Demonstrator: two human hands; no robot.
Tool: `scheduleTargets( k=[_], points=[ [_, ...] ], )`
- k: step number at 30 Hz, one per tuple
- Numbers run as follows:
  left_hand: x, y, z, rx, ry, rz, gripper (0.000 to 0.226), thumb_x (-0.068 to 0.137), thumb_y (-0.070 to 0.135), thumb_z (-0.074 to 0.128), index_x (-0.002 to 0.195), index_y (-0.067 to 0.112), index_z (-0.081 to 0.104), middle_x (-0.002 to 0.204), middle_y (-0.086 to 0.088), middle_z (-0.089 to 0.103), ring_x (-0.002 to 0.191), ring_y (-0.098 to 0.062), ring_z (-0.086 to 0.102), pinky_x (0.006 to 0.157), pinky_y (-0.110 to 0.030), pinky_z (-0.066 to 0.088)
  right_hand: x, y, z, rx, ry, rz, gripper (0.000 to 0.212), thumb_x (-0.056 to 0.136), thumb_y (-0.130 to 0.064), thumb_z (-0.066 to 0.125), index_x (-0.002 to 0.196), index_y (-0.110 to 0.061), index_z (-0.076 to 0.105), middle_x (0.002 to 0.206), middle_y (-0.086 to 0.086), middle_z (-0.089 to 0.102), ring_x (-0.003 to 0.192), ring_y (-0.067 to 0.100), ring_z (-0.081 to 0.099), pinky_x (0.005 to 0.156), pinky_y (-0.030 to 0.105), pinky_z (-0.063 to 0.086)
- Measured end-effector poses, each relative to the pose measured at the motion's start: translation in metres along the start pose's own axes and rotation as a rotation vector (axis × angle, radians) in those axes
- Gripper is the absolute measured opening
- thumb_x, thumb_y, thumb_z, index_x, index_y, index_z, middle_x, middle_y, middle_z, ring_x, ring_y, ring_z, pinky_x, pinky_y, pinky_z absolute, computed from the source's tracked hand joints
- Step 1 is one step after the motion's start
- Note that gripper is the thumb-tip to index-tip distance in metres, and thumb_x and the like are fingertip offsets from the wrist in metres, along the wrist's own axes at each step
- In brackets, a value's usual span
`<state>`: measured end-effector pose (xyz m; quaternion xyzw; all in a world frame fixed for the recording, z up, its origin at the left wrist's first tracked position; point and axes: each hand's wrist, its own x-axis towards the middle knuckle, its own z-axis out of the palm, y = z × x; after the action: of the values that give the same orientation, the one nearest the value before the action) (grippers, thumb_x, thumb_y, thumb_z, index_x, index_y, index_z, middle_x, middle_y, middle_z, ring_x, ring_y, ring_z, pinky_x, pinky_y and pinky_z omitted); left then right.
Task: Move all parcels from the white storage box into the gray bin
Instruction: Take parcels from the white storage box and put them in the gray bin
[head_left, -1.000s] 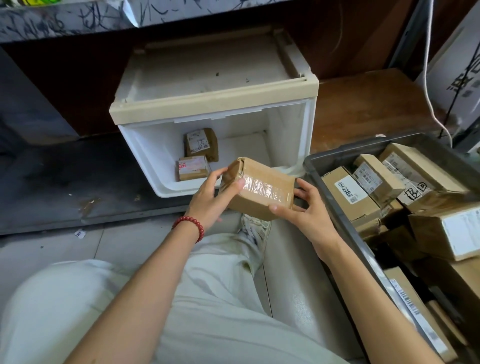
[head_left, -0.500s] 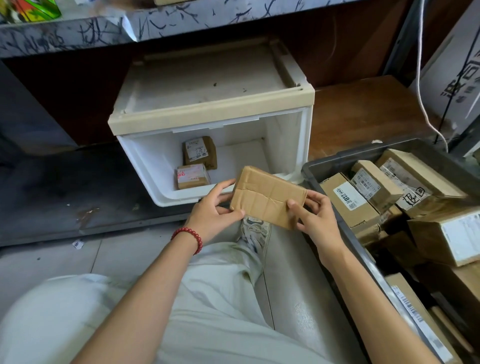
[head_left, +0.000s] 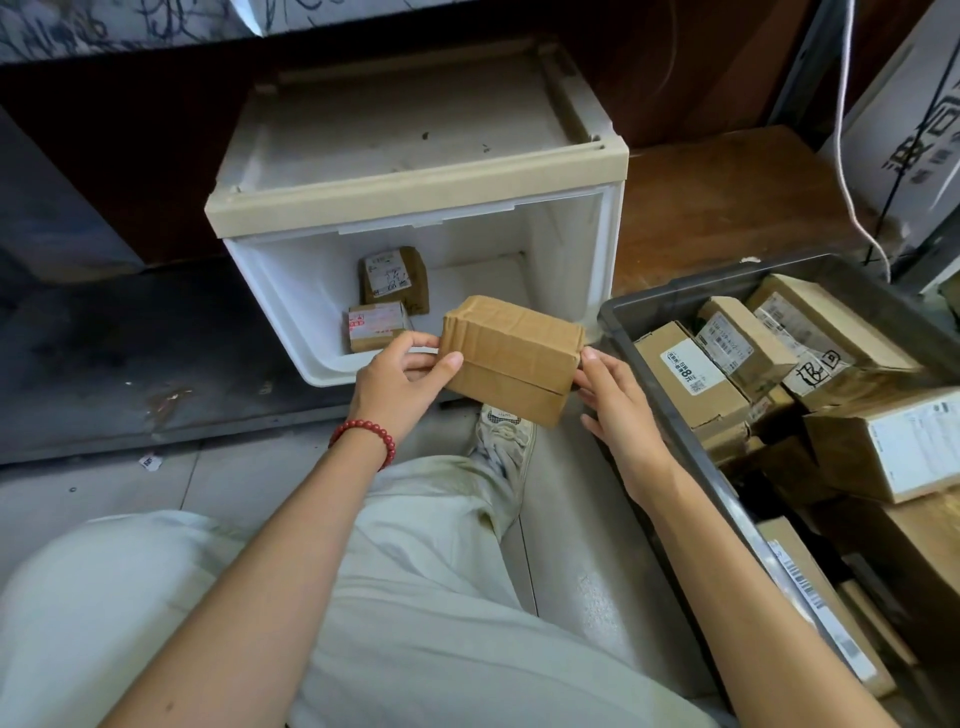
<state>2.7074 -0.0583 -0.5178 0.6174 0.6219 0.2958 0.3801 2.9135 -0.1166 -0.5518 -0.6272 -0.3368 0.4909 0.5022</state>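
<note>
A taped parcel is gripped between both hands before the white storage box, the crowded gray bin just beside, above a tiled floor.

The gray bin runs off the right and bottom edges — its far end is out of view. The parcel hides the fingertips of the right hand. Labels on the two parcels in the white storage box are too small to read.
</note>
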Motion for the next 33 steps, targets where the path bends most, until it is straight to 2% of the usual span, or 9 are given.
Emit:
scheduleTargets(
  k=[6, 10, 15, 18, 20, 23, 26, 29, 33],
  points=[
    [0.000, -0.001, 0.000, -0.014, -0.012, 0.034, 0.042, 0.083, 0.043, 0.069, 0.120, 0.027, 0.059, 0.110, 0.011, 0.061, 0.097, -0.006, 0.060, 0.070, -0.010, 0.042, 0.000, 0.000, 0.002, -0.038, -0.031, 0.008, 0.027, 0.095, -0.058, 0.040, 0.105, -0.036, 0.052, 0.118, -0.015, 0.059, 0.112, -0.001, 0.052, 0.109, 0.041, 0.036],
    [0.002, -0.007, 0.000, -0.022, -0.052, 0.056, 0.050, 0.071, 0.053, 0.076, 0.115, 0.036, 0.062, 0.112, 0.013, 0.067, 0.100, -0.006, 0.064, 0.087, -0.035, 0.055, -0.001, 0.000, 0.002, -0.064, -0.078, -0.009, 0.033, 0.093, -0.063, 0.038, 0.112, -0.041, 0.054, 0.119, -0.016, 0.060, 0.116, 0.001, 0.052, 0.107, 0.038, 0.037],
    [0.001, -0.001, 0.002, 0.011, -0.028, 0.093, 0.061, 0.071, 0.055, 0.074, 0.125, 0.032, 0.060, 0.111, 0.015, 0.067, 0.102, -0.002, 0.062, 0.089, -0.024, 0.050, -0.004, -0.004, 0.000, -0.046, -0.083, -0.031, 0.050, 0.087, -0.064, 0.048, 0.126, -0.034, 0.055, 0.113, -0.011, 0.068, 0.107, -0.001, 0.058, 0.097, 0.029, 0.040],
    [0.001, 0.009, 0.007, 0.002, -0.042, 0.118, 0.060, 0.069, 0.060, 0.073, 0.121, 0.032, 0.061, 0.111, 0.014, 0.067, 0.104, -0.003, 0.061, 0.092, -0.027, 0.050, -0.010, -0.014, -0.005, 0.000, -0.047, -0.046, 0.060, 0.077, -0.070, 0.049, 0.121, -0.029, 0.053, 0.116, -0.005, 0.065, 0.103, -0.001, 0.059, 0.085, 0.021, 0.043],
    [0.001, 0.020, 0.014, -0.004, -0.067, 0.148, 0.054, 0.072, 0.060, 0.071, 0.117, 0.032, 0.062, 0.107, 0.014, 0.066, 0.100, -0.004, 0.062, 0.088, -0.031, 0.055, -0.012, -0.025, -0.011, 0.034, 0.004, -0.075, 0.054, 0.077, -0.069, 0.049, 0.109, -0.026, 0.054, 0.115, -0.003, 0.065, 0.099, -0.003, 0.060, 0.075, 0.016, 0.042],
    [-0.001, 0.043, 0.030, -0.044, -0.083, 0.187, 0.062, 0.069, 0.067, 0.069, 0.119, 0.032, 0.058, 0.106, 0.018, 0.061, 0.099, -0.008, 0.064, 0.079, -0.036, 0.059, -0.013, -0.037, -0.031, 0.032, 0.088, -0.139, 0.047, 0.079, -0.067, 0.049, 0.097, -0.024, 0.054, 0.109, -0.004, 0.065, 0.099, -0.002, 0.061, 0.090, 0.025, 0.050],
    [-0.003, 0.067, 0.053, -0.063, -0.118, 0.241, 0.052, 0.072, 0.064, 0.068, 0.116, 0.038, 0.056, 0.101, 0.030, 0.057, 0.091, 0.002, 0.062, 0.083, -0.038, 0.057, -0.016, -0.044, -0.061, 0.005, 0.172, -0.180, 0.055, 0.082, -0.064, 0.051, 0.120, -0.023, 0.046, 0.120, -0.008, 0.057, 0.100, -0.004, 0.056, 0.090, 0.023, 0.047],
    [-0.004, 0.090, 0.082, -0.032, -0.171, 0.307, 0.052, 0.078, 0.055, 0.067, 0.123, 0.032, 0.057, 0.109, 0.017, 0.062, 0.091, 0.009, 0.056, 0.084, -0.026, 0.052, -0.022, -0.046, -0.096, -0.008, 0.247, -0.205, 0.061, 0.089, -0.054, 0.053, 0.142, -0.034, 0.029, 0.120, -0.012, 0.050, 0.094, -0.006, 0.053, 0.086, 0.021, 0.043],
    [-0.008, 0.116, 0.133, 0.029, -0.314, 0.343, 0.057, 0.078, 0.055, 0.067, 0.128, 0.029, 0.056, 0.116, 0.011, 0.062, 0.103, -0.005, 0.057, 0.087, -0.022, 0.045, -0.043, -0.037, -0.147, -0.020, 0.322, -0.141, 0.069, 0.077, -0.061, 0.059, 0.138, -0.040, 0.034, 0.129, -0.007, 0.051, 0.116, 0.013, 0.052, 0.099, 0.040, 0.045]
  ],
)
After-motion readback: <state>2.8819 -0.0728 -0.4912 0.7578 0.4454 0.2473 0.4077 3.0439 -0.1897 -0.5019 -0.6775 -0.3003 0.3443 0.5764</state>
